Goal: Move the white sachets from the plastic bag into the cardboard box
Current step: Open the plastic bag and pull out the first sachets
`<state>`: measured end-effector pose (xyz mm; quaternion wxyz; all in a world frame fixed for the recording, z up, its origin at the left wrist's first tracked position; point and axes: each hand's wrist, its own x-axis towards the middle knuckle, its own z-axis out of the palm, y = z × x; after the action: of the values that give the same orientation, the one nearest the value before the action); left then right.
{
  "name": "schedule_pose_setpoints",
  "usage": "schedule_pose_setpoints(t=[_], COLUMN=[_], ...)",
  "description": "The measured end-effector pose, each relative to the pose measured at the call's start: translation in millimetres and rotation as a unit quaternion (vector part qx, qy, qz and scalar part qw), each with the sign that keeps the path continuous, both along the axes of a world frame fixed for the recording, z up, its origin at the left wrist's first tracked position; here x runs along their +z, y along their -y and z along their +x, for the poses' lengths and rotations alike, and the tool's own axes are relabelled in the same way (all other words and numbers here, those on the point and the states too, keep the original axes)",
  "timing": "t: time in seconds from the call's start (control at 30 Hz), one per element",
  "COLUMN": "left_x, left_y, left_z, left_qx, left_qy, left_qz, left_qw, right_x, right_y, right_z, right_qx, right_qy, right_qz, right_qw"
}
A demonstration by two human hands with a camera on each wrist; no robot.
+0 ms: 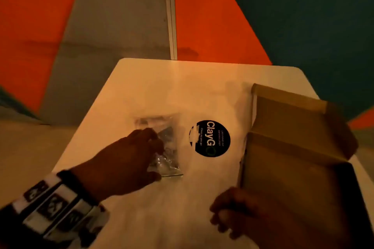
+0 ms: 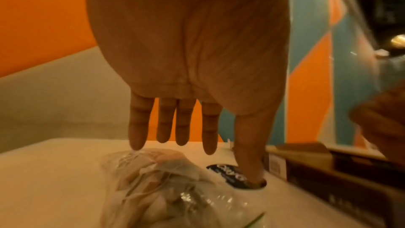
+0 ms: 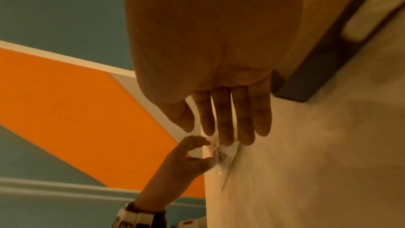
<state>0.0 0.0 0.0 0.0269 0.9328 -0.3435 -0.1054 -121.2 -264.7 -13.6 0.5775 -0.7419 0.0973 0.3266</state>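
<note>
Right hand nearest, low by open brown cardboard box; fingers straight in wrist view, curled in head view, so cannot tell, prob. idle. Left hand fingers spread, reaching over crumpled clear plastic bag w/ white sachets inside, mid-desk; contact unclear. Box flaps up, ready to receive. White desk, round black sticker. Orange/teal/grey wall behind.

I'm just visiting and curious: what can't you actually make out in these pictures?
- Inside of the cardboard box: head view, hidden by its raised flaps and cut off at the right edge.
- How many sachets are in the plastic bag: crumpled plastic, glare and the left hand cover them.
- Small print on the round black sticker: blurred.
- Right hand in head view: dim, blurred.
</note>
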Motion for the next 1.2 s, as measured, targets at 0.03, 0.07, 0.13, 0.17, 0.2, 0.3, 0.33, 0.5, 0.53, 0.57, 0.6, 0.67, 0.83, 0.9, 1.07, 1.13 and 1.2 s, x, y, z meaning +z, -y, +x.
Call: schedule_pose_setpoints(t=[0.03, 0.07, 0.13, 0.17, 0.2, 0.3, 0.33, 0.5, 0.53, 0.57, 0.6, 0.67, 0.83, 0.9, 1.07, 1.13, 1.2], left_x=[-8.4, -14.0, -22.2, -28.8, -31.5, -39.6, -40.0, -28.2, -24.5, -21.4, -17.8, -15.4, -21.9, -26.4, -36.2, -41.4, -46.7], left_y=[2.0, 5.6, 13.8, 17.6, 21.5, 32.7, 35.4, 42.0, 42.4, 41.9, 41.1, 40.6, 48.2, 52.3, 57.7, 55.1, 51.2], left_z=[7.2, 10.7, 14.3, 14.3, 13.8, 12.6, 8.8, -13.7, -20.2, -28.5, -39.5, -62.0, -120.4, -139.1, -175.1, -183.9, -190.5], left_qx=[-0.014, -0.020, -0.029, -0.029, -0.026, -0.033, -0.027, 0.022, 0.035, 0.044, 0.054, 0.069, 0.059, 0.043, 0.044, 0.053, 0.059], left_qy=[-0.022, -0.033, -0.026, -0.020, -0.013, 0.031, 0.038, 0.051, 0.051, 0.049, 0.051, 0.054, 0.062, 0.066, 0.053, 0.036, 0.032], left_qz=[0.043, 0.096, 0.178, 0.190, 0.197, 0.189, 0.187, 0.145, 0.119, 0.090, 0.066, 0.025, -0.044, -0.055, -0.109, -0.139, -0.161], left_qw=[0.999, 0.995, 0.983, 0.981, 0.980, 0.981, 0.981, 0.988, 0.991, 0.994, 0.995, 0.996, 0.995, 0.995, 0.992, 0.988, 0.985], right_x=[-7.7, -6.5, -9.1, -14.7, -17.0, -26.9, -28.7, -37.0, -38.7, -40.2, -39.3, -40.3, -46.8, -48.4, -52.8, -55.9, -59.9], right_y=[-3.6, -8.9, -17.4, -18.2, -18.0, -20.3, -22.1, -29.3, -31.5, -34.3, -37.9, -45.8, -58.9, -61.5, -60.7, -58.0, -56.7], right_z=[5.8, 12.2, 23.7, 27.0, 29.8, 28.1, 23.2, -3.5, -9.5, -17.5, -27.3, -45.4, -81.1, -89.0, -104.0, -109.7, -115.0], right_qx=[0.017, 0.009, 0.005, 0.008, -0.002, -0.035, -0.042, -0.064, -0.076, -0.087, -0.096, -0.111, -0.158, -0.181, -0.256, -0.278, -0.286], right_qy=[0.044, 0.067, 0.109, 0.127, 0.133, 0.158, 0.166, 0.172, 0.169, 0.167, 0.166, 0.162, 0.134, 0.129, 0.105, 0.093, 0.081], right_qz=[0.001, -0.016, -0.032, -0.029, -0.033, -0.019, -0.018, 0.006, 0.013, 0.026, 0.034, 0.051, 0.088, 0.100, 0.114, 0.128, 0.128], right_qw=[0.999, 0.998, 0.994, 0.991, 0.991, 0.987, 0.985, 0.983, 0.983, 0.982, 0.981, 0.979, 0.974, 0.970, 0.954, 0.948, 0.946])
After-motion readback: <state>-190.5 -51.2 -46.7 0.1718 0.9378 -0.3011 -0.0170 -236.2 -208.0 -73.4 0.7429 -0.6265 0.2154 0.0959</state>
